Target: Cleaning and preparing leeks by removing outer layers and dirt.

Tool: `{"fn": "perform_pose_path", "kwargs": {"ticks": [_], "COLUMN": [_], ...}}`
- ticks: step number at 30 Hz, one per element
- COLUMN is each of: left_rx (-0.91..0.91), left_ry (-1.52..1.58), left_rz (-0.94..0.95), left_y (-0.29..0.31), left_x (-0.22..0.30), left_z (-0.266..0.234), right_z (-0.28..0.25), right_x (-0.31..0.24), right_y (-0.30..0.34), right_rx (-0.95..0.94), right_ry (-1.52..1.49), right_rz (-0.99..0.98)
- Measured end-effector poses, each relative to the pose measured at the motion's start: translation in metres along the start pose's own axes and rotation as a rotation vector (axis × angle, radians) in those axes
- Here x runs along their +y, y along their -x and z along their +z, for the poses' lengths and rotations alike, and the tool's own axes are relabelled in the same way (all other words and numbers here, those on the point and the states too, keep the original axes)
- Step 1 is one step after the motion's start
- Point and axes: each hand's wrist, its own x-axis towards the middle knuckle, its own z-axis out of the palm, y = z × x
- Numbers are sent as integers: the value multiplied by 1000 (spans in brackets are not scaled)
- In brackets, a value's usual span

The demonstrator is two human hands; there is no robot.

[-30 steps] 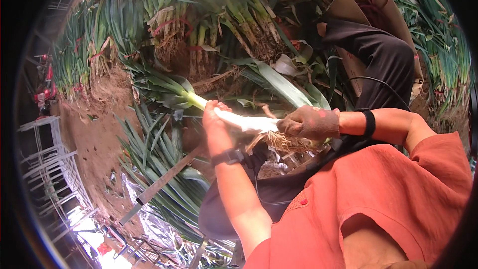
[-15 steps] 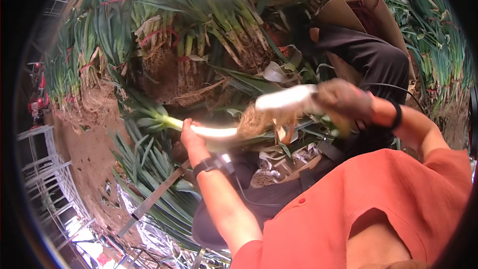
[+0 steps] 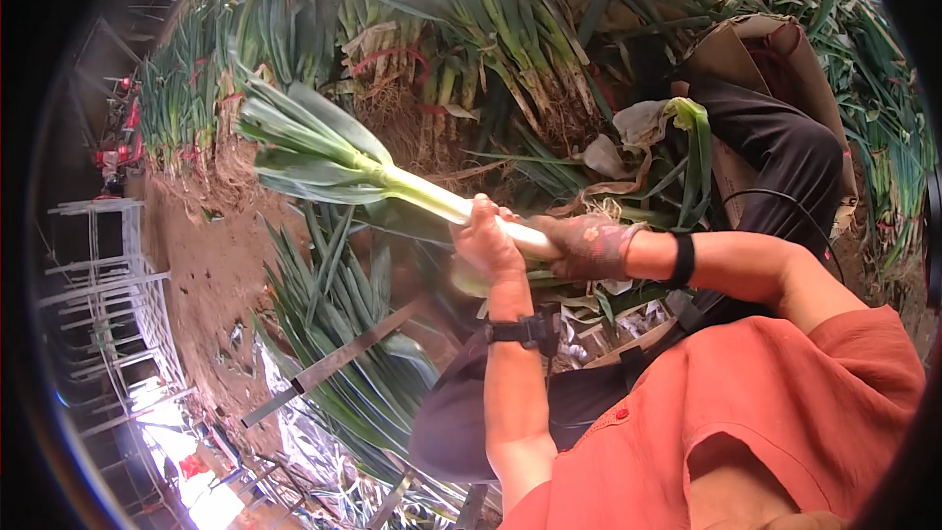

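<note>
A leek [image 3: 422, 194] slants across the middle of the view, its green leaf fan [image 3: 319, 142] up to the left and its white shank toward the right. My bare left hand [image 3: 489, 240] is closed round the white shank. Directly to its right, my right hand [image 3: 589, 245], in a dirty patterned glove, is closed round the root end. That glove hides the leek's roots. Beyond my right hand, a loose, bent green leaf with pale, wilted skin [image 3: 653, 128] rests above the leek pile.
Tied leek bundles [image 3: 392, 54] with roots showing stand at the far side. Cut leeks [image 3: 334, 314] lie at the left beside a flat metal bar [image 3: 334, 363]. An open cardboard box [image 3: 721, 54] stands beyond my dark-trousered knee [image 3: 775, 128]. White metal racks [image 3: 123, 285] line the left.
Both hands have come together on the leek, my right hand moving left and down. A blurred white piece is gone from my right hand. The view has shifted left.
</note>
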Motion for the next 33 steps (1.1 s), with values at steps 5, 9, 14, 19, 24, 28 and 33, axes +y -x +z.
{"fn": "perform_pose_path", "kwargs": {"ticks": [5, 9, 14, 19, 24, 28, 33], "left_rx": [-223, -141, -23, 62, 162, 183, -43], "left_ry": [279, 214, 243, 175, 136, 97, -8], "left_rz": [-122, -205, -353, -332, -362, -391, -316], "left_y": [-9, -74, -72, -76, -78, -80, -97], "left_x": [33, 24, -20, -11, 2, -5, -47], "left_z": [21, -44, -49, -50, -48, -48, -99], "right_z": [-12, -17, -19, -1, 12, 8, -6], "right_x": [24, 4, 10, 15, 19, 23, 9], "right_y": [26, 47, 55, 56, 53, 54, 46], "right_rx": [58, -148, -183, -39, -32, -80, -244], "right_ry": [107, 169, 296, 284, 269, 101, -744], "right_rz": [89, 162, 321, 262, 269, 288, 364]}}
